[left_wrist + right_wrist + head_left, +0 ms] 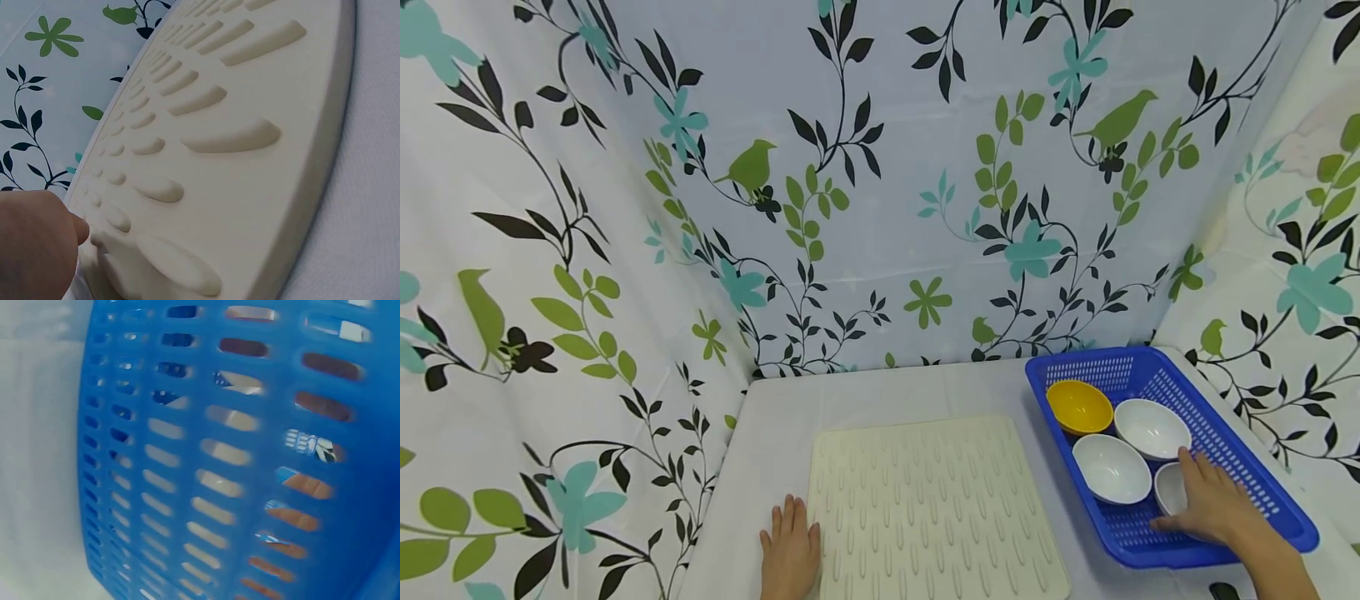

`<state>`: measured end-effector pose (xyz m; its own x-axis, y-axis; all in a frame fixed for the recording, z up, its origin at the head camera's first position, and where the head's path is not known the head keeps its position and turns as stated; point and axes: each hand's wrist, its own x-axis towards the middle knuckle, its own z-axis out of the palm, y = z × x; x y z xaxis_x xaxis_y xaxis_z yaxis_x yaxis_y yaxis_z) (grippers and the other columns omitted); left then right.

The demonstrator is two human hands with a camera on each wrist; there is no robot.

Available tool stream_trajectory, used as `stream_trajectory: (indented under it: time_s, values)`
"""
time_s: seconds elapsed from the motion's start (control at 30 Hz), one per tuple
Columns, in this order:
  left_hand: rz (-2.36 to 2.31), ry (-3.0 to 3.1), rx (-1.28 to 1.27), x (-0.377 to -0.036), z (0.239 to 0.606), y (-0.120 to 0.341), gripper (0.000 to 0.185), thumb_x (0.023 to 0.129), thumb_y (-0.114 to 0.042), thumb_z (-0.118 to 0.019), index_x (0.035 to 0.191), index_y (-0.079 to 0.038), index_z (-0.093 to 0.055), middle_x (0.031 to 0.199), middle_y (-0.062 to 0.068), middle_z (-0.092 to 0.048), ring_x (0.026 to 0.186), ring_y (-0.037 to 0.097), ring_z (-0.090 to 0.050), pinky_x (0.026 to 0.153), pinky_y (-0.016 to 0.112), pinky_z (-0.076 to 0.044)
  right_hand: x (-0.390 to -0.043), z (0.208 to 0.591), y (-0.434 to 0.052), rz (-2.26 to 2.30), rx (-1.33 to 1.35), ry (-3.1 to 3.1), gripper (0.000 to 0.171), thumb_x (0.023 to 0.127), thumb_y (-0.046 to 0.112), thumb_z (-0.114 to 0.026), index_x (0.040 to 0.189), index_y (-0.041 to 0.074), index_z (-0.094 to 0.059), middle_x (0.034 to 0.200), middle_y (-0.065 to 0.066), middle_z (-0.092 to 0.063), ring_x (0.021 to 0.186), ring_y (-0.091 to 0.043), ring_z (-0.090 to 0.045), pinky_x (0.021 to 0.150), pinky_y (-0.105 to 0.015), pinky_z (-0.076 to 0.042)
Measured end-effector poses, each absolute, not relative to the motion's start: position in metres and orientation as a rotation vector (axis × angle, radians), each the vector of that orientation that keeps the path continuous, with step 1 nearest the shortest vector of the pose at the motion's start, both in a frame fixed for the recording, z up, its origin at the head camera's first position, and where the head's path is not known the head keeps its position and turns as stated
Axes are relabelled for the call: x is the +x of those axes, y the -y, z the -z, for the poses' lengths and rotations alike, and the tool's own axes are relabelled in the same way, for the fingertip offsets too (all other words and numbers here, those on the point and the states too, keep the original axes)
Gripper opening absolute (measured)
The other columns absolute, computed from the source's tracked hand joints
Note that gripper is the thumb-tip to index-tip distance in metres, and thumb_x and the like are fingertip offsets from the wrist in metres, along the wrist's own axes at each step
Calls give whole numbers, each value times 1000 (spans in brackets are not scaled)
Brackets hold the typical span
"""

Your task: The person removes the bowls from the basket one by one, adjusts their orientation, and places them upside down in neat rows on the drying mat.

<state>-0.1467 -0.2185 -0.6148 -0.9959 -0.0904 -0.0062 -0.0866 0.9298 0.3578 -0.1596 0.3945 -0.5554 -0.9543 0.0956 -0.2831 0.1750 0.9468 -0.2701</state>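
And there was the right hand [1210,498], down in the blue basket [1120,375], thumb and fingers spread about the half-hidden white bowl [1169,490]; whether they had hold, I couldn't tell! Beside it sat two more white bowls [1112,472] and a yellow bowl [1080,408]. The left hand [792,552] lay flat, fingers straight, gripping nothing, by the ridged mat [936,504].

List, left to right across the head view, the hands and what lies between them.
Left hand → mat → yellow bowl → right hand. Left out for overlap: basket, white bowls.
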Motion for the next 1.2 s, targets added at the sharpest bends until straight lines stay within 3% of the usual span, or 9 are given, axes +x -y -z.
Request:
stream_trajectory:
  time_s: [0.43,0.77,1.2]
  values:
    - [532,3093,154,-142,631,221,47,101,-12,-46,144,9,-45,155,30,-37,143,57,-29,110,82,-24,-160,561,-401,422,213,-2793,144,54,62,-90,142,-26,-18,137,-56,-15,125,-74,-15,108,-82,-21]
    - [544,3073,151,-142,633,224,45,102,-9,-43,143,8,-46,155,30,-38,143,57,-30,110,81,-25,-157,559,-404,382,113,-2858,126,56,51,-92,135,-26,-31,133,-58,-24,118,-76,-24,102,-83,-28]
    - [551,3048,130,-143,631,226,46,100,-9,-48,142,11,-46,154,29,-39,143,56,-30,112,79,-24,-157,550,-396,315,197,-2858,125,56,62,-87,134,-22,-38,122,-51,-39,110,-71,-36,93,-81,-39]
